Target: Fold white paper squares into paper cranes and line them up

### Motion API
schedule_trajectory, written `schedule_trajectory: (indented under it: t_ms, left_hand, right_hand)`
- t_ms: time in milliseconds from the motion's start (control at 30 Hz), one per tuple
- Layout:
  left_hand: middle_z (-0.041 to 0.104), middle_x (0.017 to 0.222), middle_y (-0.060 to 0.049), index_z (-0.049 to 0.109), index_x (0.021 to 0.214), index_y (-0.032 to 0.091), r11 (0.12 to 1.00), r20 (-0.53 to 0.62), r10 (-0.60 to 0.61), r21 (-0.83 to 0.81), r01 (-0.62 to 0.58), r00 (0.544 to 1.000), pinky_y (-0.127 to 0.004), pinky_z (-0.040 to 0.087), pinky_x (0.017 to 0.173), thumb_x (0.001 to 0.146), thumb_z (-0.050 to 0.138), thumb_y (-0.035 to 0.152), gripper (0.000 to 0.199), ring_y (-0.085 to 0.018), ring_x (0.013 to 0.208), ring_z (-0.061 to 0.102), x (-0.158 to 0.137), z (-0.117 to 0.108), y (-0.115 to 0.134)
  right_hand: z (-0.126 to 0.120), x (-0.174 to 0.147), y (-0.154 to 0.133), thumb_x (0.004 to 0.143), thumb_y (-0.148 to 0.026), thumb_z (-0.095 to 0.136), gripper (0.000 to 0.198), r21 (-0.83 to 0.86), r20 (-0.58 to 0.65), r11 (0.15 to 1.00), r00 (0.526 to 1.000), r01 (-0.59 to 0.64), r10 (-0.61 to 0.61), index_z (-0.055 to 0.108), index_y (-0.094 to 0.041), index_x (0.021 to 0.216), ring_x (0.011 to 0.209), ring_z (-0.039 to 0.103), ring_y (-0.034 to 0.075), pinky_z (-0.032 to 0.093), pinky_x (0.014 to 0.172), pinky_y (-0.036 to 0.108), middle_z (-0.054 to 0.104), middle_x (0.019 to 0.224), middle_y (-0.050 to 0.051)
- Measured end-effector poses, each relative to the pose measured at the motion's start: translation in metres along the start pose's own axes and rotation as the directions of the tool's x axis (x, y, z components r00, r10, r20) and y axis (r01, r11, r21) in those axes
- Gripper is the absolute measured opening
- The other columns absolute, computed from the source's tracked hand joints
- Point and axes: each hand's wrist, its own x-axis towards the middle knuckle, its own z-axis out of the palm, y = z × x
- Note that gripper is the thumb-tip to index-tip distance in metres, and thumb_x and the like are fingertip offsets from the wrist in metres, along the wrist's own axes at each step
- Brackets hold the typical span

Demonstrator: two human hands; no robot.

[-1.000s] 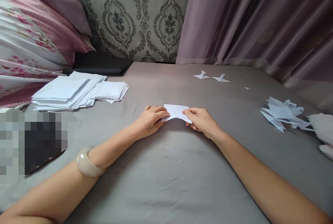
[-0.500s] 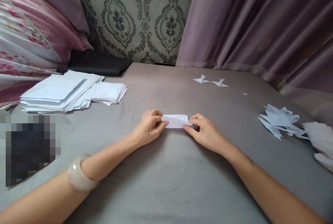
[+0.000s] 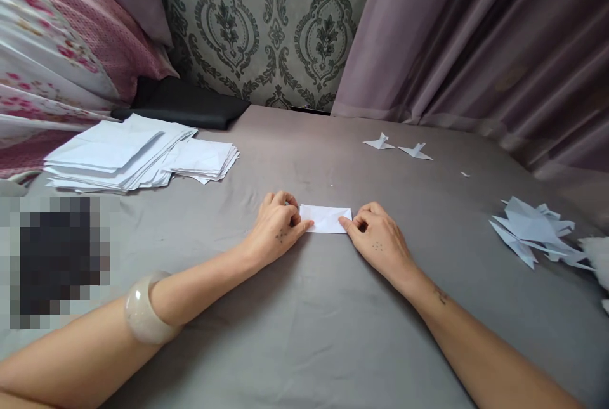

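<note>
A small folded sheet of white paper (image 3: pixel 326 219) lies as a flat rectangle on the grey cloth between my two hands. My left hand (image 3: pixel 280 225) holds its left end, thumb on the near edge and the other fingers curled. On the opposite end, my right hand (image 3: pixel 378 231) has its thumb pressed on the near right corner, fingers curled in beside it. Parts of the fingertips are hidden behind the hands. A pale bangle (image 3: pixel 147 307) is on my left forearm.
Large white sheets (image 3: pixel 102 149) and a stack of smaller paper (image 3: pixel 204 158) lie at the left, before a black folded item (image 3: pixel 185 104). Two folded paper birds (image 3: pixel 379 141) stand at the back, and several more paper birds (image 3: pixel 535 225) are piled at right. A blurred dark patch (image 3: pixel 57 263) covers the left.
The paper's raised flap has come down, and the sheet now lies flat. My right thumb has moved onto its near right corner. The view has shifted slightly.
</note>
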Motion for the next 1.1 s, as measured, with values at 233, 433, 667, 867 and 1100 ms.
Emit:
schedule_trajectory:
  t_ms: [233, 433, 667, 867, 1100]
  left_hand:
    - [0.055, 0.100, -0.008, 0.058, 0.075, 0.017, 0.996, -0.011, 0.069, 0.053, -0.068, 0.998, -0.039, 0.043, 0.080, 0.085, 0.059, 0.042, 0.027, -0.023, 0.090, 0.045, -0.001, 0.003, -0.009]
    - [0.050, 0.127, -0.010, 0.052, 0.119, 0.024, 0.938, 0.025, 0.277, 0.208, -0.276, 0.960, -0.044, 0.037, 0.092, 0.093, 0.045, 0.026, 0.028, -0.028, 0.115, 0.041, -0.003, -0.001, -0.003]
    - [0.062, 0.117, -0.010, 0.059, 0.116, 0.016, 0.794, 0.317, 0.513, 0.178, -0.582, 0.797, -0.033, 0.043, 0.088, 0.094, 0.031, 0.012, 0.036, -0.022, 0.107, 0.053, -0.003, -0.007, 0.003]
    - [0.065, 0.095, -0.008, 0.069, 0.091, 0.018, 0.829, 0.264, 0.436, 0.254, -0.498, 0.860, -0.030, 0.047, 0.075, 0.097, 0.037, 0.030, 0.035, -0.020, 0.091, 0.058, -0.009, -0.013, 0.009]
    - [0.063, 0.078, -0.008, 0.066, 0.069, 0.016, 0.791, 0.281, 0.356, 0.417, -0.447, 0.891, -0.028, 0.037, 0.057, 0.096, 0.038, 0.035, 0.042, -0.020, 0.075, 0.058, -0.017, -0.018, 0.017]
  right_hand:
    - [0.000, 0.000, 0.005, 0.082, -0.050, 0.057, 0.037, -0.001, 0.009, 1.000, 1.000, 0.030, -0.030, 0.049, -0.021, 0.061, 0.059, 0.051, 0.012, 0.038, 0.056, 0.029, 0.057, 0.087, 0.001]
    - [0.000, 0.000, 0.010, 0.083, -0.043, 0.059, 0.025, 0.034, -0.033, 0.995, 0.995, 0.092, -0.091, 0.053, -0.022, 0.071, 0.060, 0.051, 0.012, 0.041, 0.060, 0.029, 0.058, 0.086, 0.001]
    - [0.000, -0.007, 0.009, 0.090, -0.011, 0.041, 0.030, -0.009, 0.015, 0.865, 0.865, 0.501, -0.501, 0.066, -0.025, 0.101, 0.095, 0.057, 0.019, 0.047, 0.075, 0.030, 0.064, 0.106, 0.005]
    - [-0.006, -0.011, 0.011, 0.084, -0.011, 0.049, 0.029, 0.004, 0.009, 0.827, 0.827, 0.562, -0.562, 0.071, -0.024, 0.097, 0.095, 0.058, 0.020, 0.050, 0.084, 0.035, 0.068, 0.106, 0.004]
    - [-0.019, 0.000, 0.023, 0.089, -0.025, 0.053, 0.018, 0.169, 0.111, 0.830, 0.826, 0.532, -0.553, 0.071, -0.025, 0.090, 0.099, 0.062, 0.018, 0.048, 0.089, 0.035, 0.068, 0.108, 0.004]
